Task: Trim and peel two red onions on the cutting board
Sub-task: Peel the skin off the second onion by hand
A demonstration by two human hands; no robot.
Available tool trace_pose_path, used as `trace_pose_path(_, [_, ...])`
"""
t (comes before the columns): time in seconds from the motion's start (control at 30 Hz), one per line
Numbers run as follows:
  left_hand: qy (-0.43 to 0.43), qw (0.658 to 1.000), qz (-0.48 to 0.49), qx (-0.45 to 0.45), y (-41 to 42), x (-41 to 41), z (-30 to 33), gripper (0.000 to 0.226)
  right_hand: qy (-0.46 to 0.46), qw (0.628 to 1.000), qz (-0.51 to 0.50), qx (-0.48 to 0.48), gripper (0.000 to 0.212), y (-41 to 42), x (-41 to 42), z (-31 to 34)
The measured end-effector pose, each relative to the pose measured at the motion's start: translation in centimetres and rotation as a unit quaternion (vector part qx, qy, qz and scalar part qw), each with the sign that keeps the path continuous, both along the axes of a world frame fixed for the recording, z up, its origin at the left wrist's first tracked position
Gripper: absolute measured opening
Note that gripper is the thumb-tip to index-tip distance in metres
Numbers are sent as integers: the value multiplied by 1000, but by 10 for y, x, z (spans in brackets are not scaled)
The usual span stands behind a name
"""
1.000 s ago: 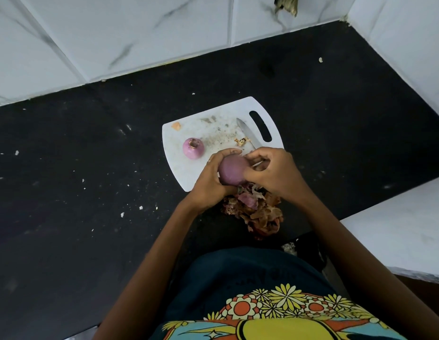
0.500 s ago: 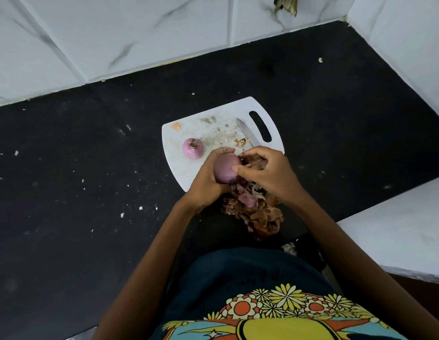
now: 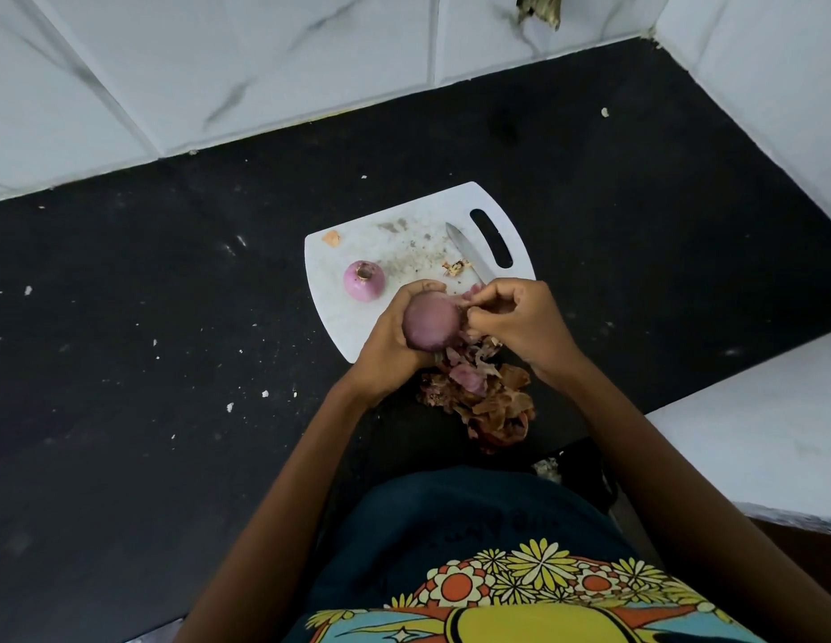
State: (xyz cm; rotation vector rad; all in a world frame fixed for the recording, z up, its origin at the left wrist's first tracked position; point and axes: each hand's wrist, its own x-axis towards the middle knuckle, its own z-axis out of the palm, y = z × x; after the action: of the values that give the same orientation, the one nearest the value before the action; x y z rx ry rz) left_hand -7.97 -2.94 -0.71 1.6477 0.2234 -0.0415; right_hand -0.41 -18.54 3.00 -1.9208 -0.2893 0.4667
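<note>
My left hand [image 3: 389, 345] grips a red onion [image 3: 429, 326] just above the near edge of the white cutting board [image 3: 339, 252]. My right hand [image 3: 520, 324] pinches a strip of onion skin [image 3: 469, 297] at the onion's right side. A second, peeled onion [image 3: 364, 280] sits on the board's left part, cut end up. A knife [image 3: 467, 252] lies on the board by the handle slot, its handle hidden under my right hand.
A heap of brown and purple onion peels [image 3: 483, 396] lies on the black counter [image 3: 172, 317] just in front of the board. White tiled walls rise at the back and right. A white ledge [image 3: 752, 433] borders the counter at the right.
The onion has turned in my left hand and shifted slightly left. My right hand has moved from covering the onion to its right side, pulling skin away.
</note>
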Motion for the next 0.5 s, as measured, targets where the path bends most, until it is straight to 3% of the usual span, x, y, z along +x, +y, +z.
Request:
trace_pose_path(0.17, [-5, 1000, 16, -9, 1, 0, -3, 79, 46, 998, -6, 39, 10, 2, -1, -2])
trace_pose_path(0.27, [-19, 1000, 11, -5, 0, 0, -3, 76, -4, 1000, 2, -9, 29, 1, -3, -7])
trace_pose_path(0.33, [-30, 1000, 8, 5, 0, 0, -1, 72, -12, 1000, 0, -2, 18, 0, -5, -6])
trace_pose_path(0.37, [-34, 999, 8, 9, -1, 0, 0, 70, 9, 1000, 1, 17, 13, 0, -6, -5])
trace_pose_path(0.5, [-27, 1000, 8, -7, -2, -1, 2, 75, 112, 992, 33, 41, 32, 0, -7, 0])
